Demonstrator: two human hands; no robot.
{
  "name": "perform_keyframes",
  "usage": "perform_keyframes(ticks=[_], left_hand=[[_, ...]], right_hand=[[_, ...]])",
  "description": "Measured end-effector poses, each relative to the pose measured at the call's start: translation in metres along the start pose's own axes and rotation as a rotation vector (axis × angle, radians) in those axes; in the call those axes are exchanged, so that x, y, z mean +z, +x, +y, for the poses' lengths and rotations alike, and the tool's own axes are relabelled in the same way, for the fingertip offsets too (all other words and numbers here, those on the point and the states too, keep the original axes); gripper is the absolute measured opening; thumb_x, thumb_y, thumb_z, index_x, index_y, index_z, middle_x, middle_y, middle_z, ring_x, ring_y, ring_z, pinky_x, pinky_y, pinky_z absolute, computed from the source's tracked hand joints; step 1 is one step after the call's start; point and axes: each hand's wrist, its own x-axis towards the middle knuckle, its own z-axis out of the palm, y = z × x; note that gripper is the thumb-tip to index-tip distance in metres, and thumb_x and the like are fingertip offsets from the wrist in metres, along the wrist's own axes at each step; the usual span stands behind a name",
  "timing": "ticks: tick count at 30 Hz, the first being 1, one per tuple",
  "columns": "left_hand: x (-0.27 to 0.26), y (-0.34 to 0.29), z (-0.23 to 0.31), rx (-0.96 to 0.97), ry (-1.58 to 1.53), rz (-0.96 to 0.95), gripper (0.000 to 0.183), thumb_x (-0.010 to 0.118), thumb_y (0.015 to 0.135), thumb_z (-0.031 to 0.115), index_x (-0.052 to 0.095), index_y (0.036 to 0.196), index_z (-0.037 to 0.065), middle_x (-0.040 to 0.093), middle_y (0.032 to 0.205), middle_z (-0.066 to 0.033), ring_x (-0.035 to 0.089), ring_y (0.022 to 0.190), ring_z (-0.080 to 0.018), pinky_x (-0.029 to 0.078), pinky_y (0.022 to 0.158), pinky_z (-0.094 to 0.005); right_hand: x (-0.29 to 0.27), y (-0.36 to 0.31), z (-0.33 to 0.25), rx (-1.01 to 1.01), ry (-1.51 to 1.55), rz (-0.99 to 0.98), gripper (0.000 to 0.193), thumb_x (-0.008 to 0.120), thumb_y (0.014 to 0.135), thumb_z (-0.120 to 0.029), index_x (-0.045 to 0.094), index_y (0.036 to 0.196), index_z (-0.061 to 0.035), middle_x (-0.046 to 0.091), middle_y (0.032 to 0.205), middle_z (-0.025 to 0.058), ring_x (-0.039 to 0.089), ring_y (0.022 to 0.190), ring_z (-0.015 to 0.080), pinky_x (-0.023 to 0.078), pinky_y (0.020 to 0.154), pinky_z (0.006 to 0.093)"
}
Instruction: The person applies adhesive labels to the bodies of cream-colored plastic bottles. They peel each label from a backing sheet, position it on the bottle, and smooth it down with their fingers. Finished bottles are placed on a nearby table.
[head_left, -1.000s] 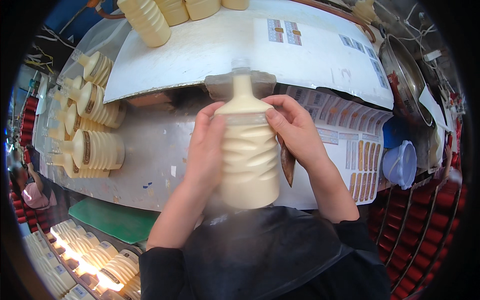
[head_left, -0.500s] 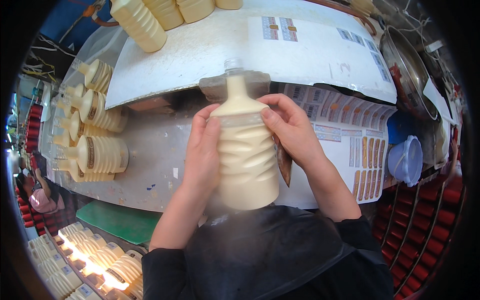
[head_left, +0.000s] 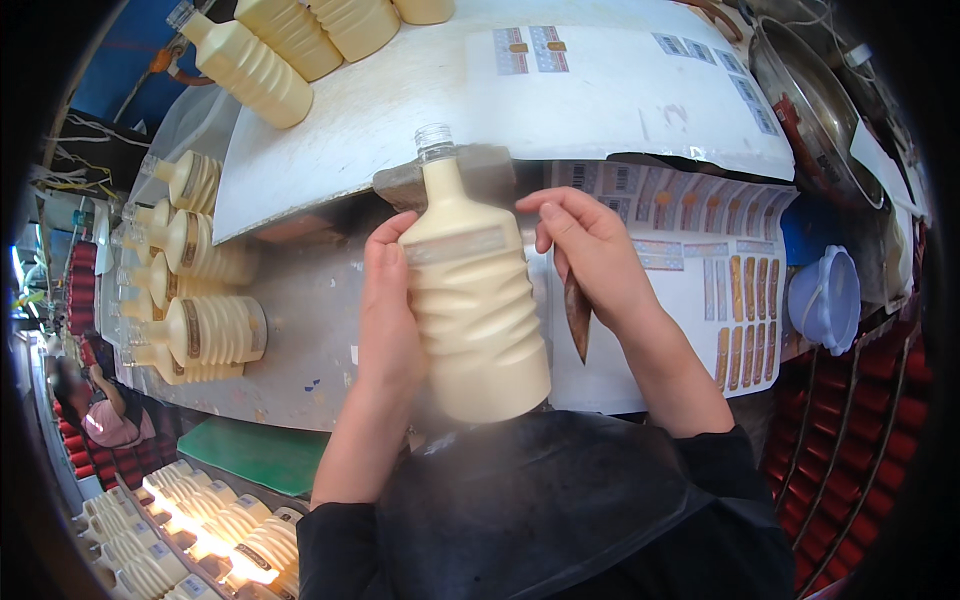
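Note:
A cream-coloured ribbed bottle [head_left: 480, 335] with a clear threaded neck leans slightly left in front of me, its base close to my black apron [head_left: 500, 490]. My left hand [head_left: 388, 310] grips its left side, thumb near the shoulder. A pale, partly see-through label strip [head_left: 456, 245] wraps the bottle below the shoulder. Just off the bottle's right side is my right hand [head_left: 600, 250], its index finger and thumb curled near each other. From under its palm sticks a brown, pointed blade-like tool [head_left: 577, 325]; its upper end is hidden.
Behind the bottle's neck sits a grey block [head_left: 400, 187]. Label sheets [head_left: 690, 285] lie on the right, beside a lilac bucket [head_left: 825, 300] and a metal basin [head_left: 815, 100]. Labelled cream bottles [head_left: 215, 330] lie at left. More bottles [head_left: 255, 75] stand on the raised white board [head_left: 380, 120].
My right hand has come off the bottle and moved a little to the right. The bottle now tilts left in my left hand. The whole view has shifted slightly.

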Motion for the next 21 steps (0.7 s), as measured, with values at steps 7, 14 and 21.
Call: perform_keyframes(ticks=[7, 14, 21], left_hand=[[0.002, 0.001, 0.002, -0.012, 0.020, -0.009, 0.034, 0.052, 0.110, 0.021, 0.049, 0.140, 0.006, 0.063, 0.129, -0.0114, 0.063, 0.117, -0.0179, 0.054, 0.101, -0.0343], [0.002, 0.000, -0.001, 0.021, 0.004, -0.020, 0.033, 0.055, 0.109, 0.020, 0.049, 0.139, 0.006, 0.064, 0.127, -0.0100, 0.064, 0.114, -0.0162, 0.055, 0.098, -0.0328], [0.003, 0.000, 0.000, 0.022, -0.011, -0.028, 0.033, 0.055, 0.109, 0.021, 0.049, 0.138, 0.006, 0.064, 0.127, -0.0098, 0.064, 0.114, -0.0160, 0.055, 0.098, -0.0327]], right_hand=[[0.021, 0.004, -0.002, -0.013, -0.112, -0.033, 0.031, 0.071, 0.101, -0.024, 0.058, 0.121, -0.0034, 0.060, 0.084, -0.0035, 0.055, 0.077, 0.0019, 0.044, 0.068, 0.0196], [0.023, 0.005, 0.001, -0.011, -0.133, -0.003, 0.031, 0.072, 0.099, -0.021, 0.057, 0.120, -0.0036, 0.062, 0.082, -0.0025, 0.056, 0.077, 0.0027, 0.045, 0.069, 0.0200], [0.023, 0.006, 0.002, -0.015, -0.134, -0.007, 0.030, 0.071, 0.100, -0.020, 0.057, 0.120, -0.0040, 0.062, 0.082, -0.0027, 0.056, 0.077, 0.0023, 0.044, 0.068, 0.0197]])
